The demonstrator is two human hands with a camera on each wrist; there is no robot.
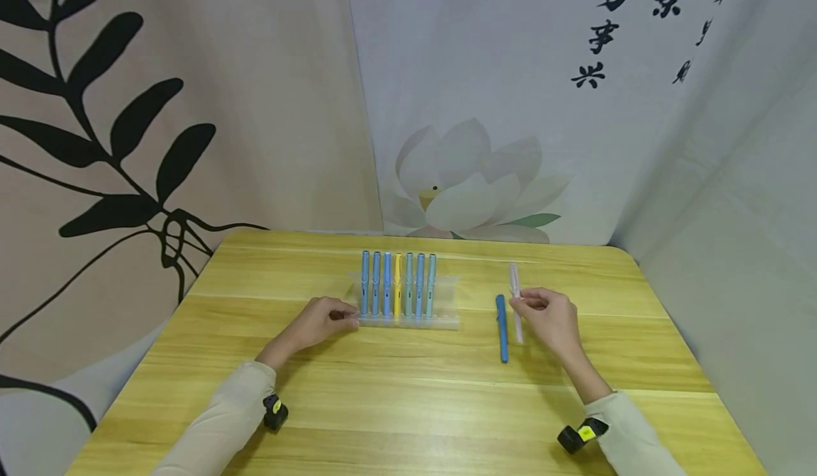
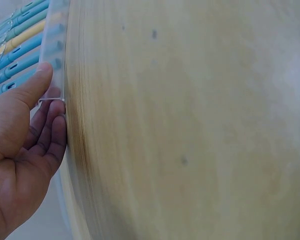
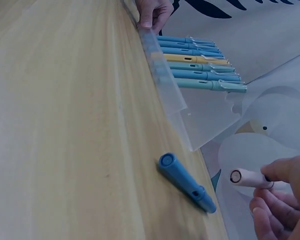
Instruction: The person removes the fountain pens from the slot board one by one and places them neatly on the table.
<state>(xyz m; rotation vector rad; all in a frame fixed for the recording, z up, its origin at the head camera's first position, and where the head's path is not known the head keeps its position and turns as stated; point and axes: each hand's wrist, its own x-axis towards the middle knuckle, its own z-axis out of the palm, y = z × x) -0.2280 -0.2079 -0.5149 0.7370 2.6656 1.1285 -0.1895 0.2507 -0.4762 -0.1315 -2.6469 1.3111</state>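
A clear plastic pen rack (image 1: 448, 304) stands near the table's far side, holding several upright pens in blue, pale green and one yellow (image 1: 398, 286). My left hand (image 1: 325, 320) grips the rack's left end; in the left wrist view its thumb (image 2: 42, 77) lies on the clear front ledge (image 2: 54, 35), with the other fingers curled at the corner. To the right of the rack, my right hand (image 1: 554, 320) pinches a pale pink pen (image 3: 247, 178) between thumb and fingers. A capped blue pen (image 1: 501, 330) lies on the table just left of the pink one.
The yellowish wooden table (image 1: 408, 405) reaches back to a curtain printed with a lotus (image 1: 472, 178) and dark leaves (image 1: 105, 50). Another pale curtain (image 1: 734, 213) hangs along the right side. The rack's right end (image 3: 210, 115) holds no pens.
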